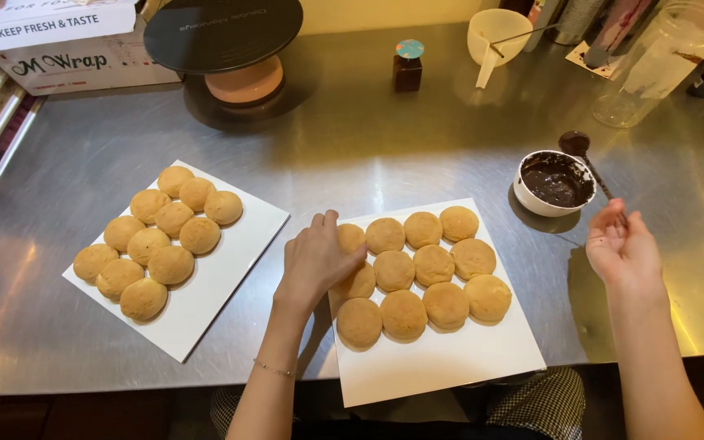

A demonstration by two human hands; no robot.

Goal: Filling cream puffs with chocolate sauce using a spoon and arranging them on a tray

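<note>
**Q:** State the position and grip of each hand.

**A:** My left hand (pixel 317 259) rests palm-down on the left column of round golden biscuits (pixel 421 273) on the near white board (pixel 442 367). The fingers curl over one biscuit at that edge; I cannot tell whether the grip has closed on it or only lies on it. My right hand (pixel 622 248) is raised beside the board, fingers pinched on the handle end of a spoon (pixel 587 159). The spoon's bowl lies across the rim of the small white bowl of dark chocolate spread (pixel 556 181).

**Q:** Why this layout?

**A:** In my judgement, the spread sits just beyond the right hand for a short reach, and the left hand steadies or picks from the nearest column.

**Q:** Describe the biscuits.

**A:** Domed, smooth, evenly pale brown, packed touching in rows, none coated. A second white board (pixel 205 301) to the left carries a similar batch (pixel 160 240). Both boards lie flat on the steel desk (pixel 352 147).

**Q:** Other items?

**A:** A black turntable (pixel 222 33), a small dark jar (pixel 407 65) and a white cup (pixel 499 33) stand at the back.
</note>
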